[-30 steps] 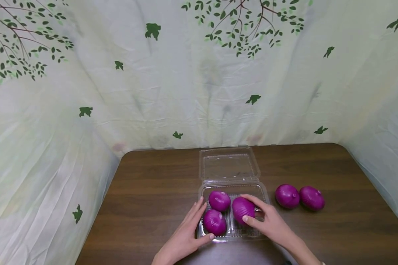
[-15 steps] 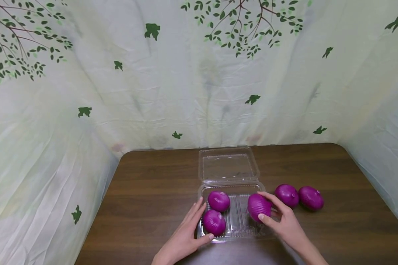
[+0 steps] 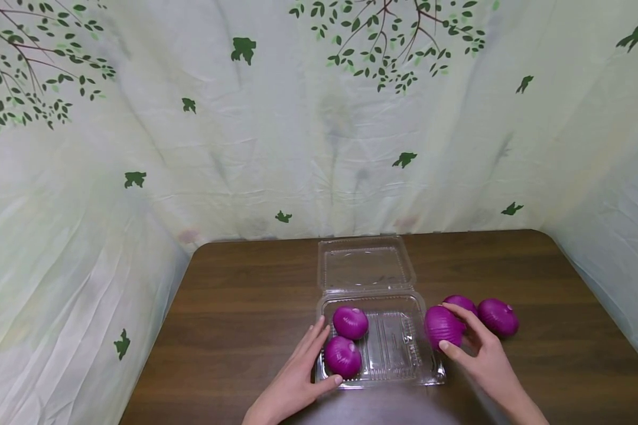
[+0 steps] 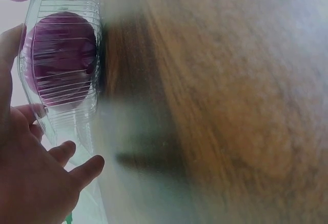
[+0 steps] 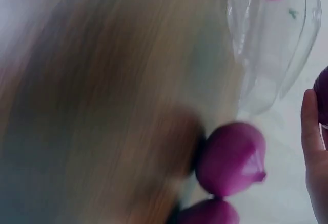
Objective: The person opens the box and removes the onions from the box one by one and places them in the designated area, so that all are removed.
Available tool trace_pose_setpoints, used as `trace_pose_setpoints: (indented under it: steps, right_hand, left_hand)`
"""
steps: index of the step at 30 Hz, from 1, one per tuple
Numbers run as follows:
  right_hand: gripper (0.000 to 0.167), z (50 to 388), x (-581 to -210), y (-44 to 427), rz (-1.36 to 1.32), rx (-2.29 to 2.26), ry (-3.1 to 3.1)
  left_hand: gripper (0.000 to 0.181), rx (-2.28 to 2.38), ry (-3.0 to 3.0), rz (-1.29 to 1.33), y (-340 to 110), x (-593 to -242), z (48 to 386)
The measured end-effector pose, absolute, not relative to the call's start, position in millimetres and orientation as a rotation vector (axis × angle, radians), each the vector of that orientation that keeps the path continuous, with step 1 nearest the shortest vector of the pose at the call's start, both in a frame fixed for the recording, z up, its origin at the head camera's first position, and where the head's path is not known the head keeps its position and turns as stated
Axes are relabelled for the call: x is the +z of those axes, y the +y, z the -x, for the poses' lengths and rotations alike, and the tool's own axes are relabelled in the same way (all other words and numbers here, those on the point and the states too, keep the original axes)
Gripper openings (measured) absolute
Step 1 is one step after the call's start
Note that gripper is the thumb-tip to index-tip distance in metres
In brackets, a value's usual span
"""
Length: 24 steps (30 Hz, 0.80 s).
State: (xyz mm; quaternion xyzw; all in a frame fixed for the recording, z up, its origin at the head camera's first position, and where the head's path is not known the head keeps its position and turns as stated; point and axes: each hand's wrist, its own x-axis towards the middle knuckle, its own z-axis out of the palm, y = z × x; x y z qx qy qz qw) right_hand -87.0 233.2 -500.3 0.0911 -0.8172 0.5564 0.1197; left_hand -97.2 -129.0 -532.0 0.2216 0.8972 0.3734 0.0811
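My right hand (image 3: 486, 357) pinches a purple onion (image 3: 441, 328) between thumb and fingers, just beyond the right rim of a clear plastic clamshell container (image 3: 390, 345). On the container's left side lie two more onions, one farther back (image 3: 350, 323) and one nearer (image 3: 342, 358). My left hand (image 3: 298, 378) rests against the left and front rim with its fingers extended. The left wrist view shows that hand (image 4: 41, 167) touching the rim, an onion (image 4: 61, 60) showing through the ribbed wall. At the right wrist view's edge, the held onion (image 5: 322, 96) is only partly visible.
Two further onions sit together on the wooden table (image 3: 244, 307), right of the container; the nearer-left one (image 3: 459, 302) is partly hidden behind my right hand, the other (image 3: 498, 317) beside it. The container's lid (image 3: 367, 265) lies folded back. A leaf-patterned curtain (image 3: 319, 147) surrounds the table.
My right hand has carried the onion rightward, from over the container's right half to past its right rim. My left hand and the other onions have stayed put.
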Motion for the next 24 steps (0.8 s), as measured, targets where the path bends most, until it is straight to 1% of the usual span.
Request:
trace_pose_setpoints:
  steps: [5, 15, 24]
  right_hand:
    - [0.065, 83.8, -497.0, 250.7, -0.143, 1.529, -2.444]
    - [0.069, 79.3, -493.0, 285.2, 0.001, 1.415, -2.457]
    - [0.075, 73.6, -490.0, 307.2, 0.041, 1.282, -2.507]
  left_hand:
    - [0.091, 1.106, 2.673, -0.640, -128.8, -531.2, 97.1]
    - [0.092, 1.087, 2.681, -0.640, -128.7, -532.3, 97.7]
    - [0.092, 1.084, 2.687, -0.644, -128.8, -533.0, 97.4]
